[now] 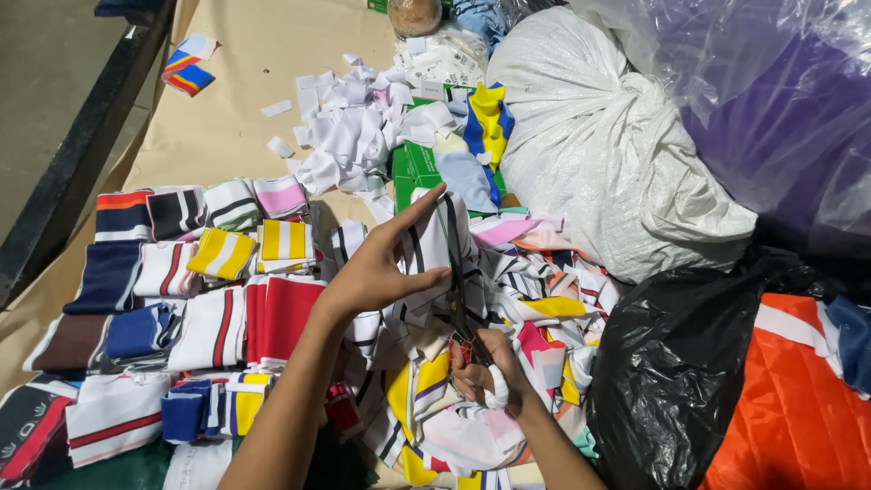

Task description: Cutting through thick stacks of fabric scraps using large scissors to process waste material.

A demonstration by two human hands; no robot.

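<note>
Above heaped ribbed scraps, left hand (381, 268) pinches striped knit strip (426, 249); right hand (485, 372) grips scissors (458, 299).

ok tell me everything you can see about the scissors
The dark metal scissors with red handles stand nearly upright, blades pointing up and away, over the heap of mixed striped fabric scraps. The right hand, one finger wrapped in white, has its grip on the handles, so they are mostly hidden. The blades run along a white strip of fabric with dark stripes held by the left hand.
</note>
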